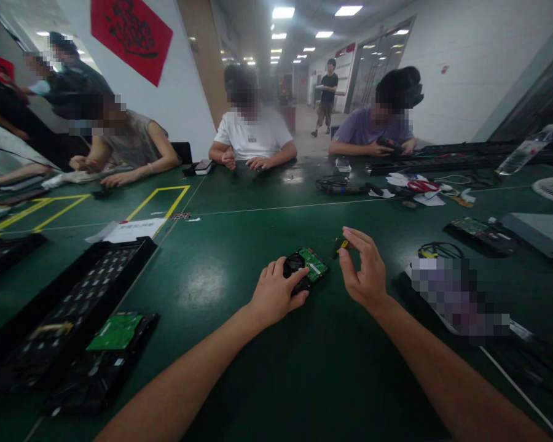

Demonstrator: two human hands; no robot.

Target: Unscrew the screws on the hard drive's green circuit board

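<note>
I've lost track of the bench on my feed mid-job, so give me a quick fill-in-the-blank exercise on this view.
1. The left hand touches a black device whose circuit board is ____.
2. The small black-and-yellow piece is held between the thumb and fingers of the ____ hand.
3. In the picture, the long black tray lies to the ____ of both hands.
4. The big hanging sheet with black writing is ____.

Missing words: green; right; left; red.

The left hand (276,290) partly hides the drive (317,265).
</note>
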